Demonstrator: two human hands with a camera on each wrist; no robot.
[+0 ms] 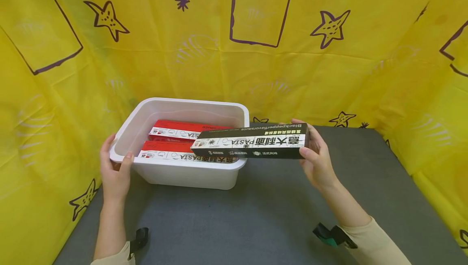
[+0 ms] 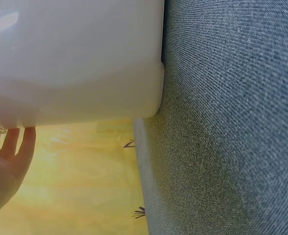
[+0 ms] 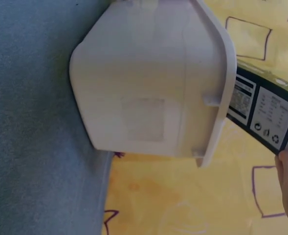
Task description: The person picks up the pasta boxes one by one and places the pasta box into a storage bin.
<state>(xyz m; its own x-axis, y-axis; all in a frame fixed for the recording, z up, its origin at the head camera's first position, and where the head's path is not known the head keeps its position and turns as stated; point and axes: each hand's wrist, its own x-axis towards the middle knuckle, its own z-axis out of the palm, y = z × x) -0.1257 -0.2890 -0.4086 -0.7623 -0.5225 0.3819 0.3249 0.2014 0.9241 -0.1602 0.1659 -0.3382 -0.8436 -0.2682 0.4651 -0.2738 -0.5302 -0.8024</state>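
A white plastic tub stands on the grey table, two red-and-white pasta boxes inside it: a rear one and a front one. My left hand grips the tub's left rim near the front corner, thumb on the near side; in the left wrist view its fingers touch the tub's outer wall. My right hand holds the right end of a black pasta box with a white label band. That box reaches over the tub's right rim, its left end above the front red box.
A dark grey cloth-covered table lies beneath the tub. Yellow curtains printed with starfish and shells enclose the back and both sides. Dark straps sit at both wrists, the right one partly green.
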